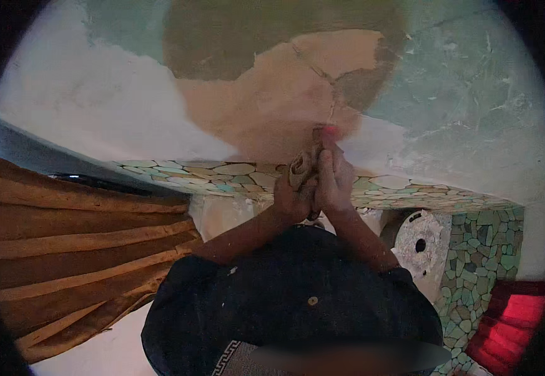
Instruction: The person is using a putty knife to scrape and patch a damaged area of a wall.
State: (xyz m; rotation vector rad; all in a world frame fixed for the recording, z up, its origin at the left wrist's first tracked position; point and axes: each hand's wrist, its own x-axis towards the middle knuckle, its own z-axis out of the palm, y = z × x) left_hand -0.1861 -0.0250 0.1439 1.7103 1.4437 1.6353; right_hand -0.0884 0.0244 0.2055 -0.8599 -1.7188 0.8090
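Both hands meet in front of my chest, close to the wall (247,106). My left hand (292,199) is closed round a rolled, grey-brown rag (300,169). My right hand (336,182) presses against it from the right, its fingers wrapped round something mostly hidden between the hands. A narrow dark piece with a reddish tip (329,131) sticks out past the fingers towards the wall; its kind is too dim to tell. The wall has worn green paint, white patches and a round brownish area crossed by a crack.
A brown pleated curtain (84,232) hangs at the left. At the right stands a pale round disc with a dark centre hole (407,241), beside a stone-patterned surface (482,263). Red fabric (513,326) lies at lower right. A stone-patterned band (235,175) runs along the wall.
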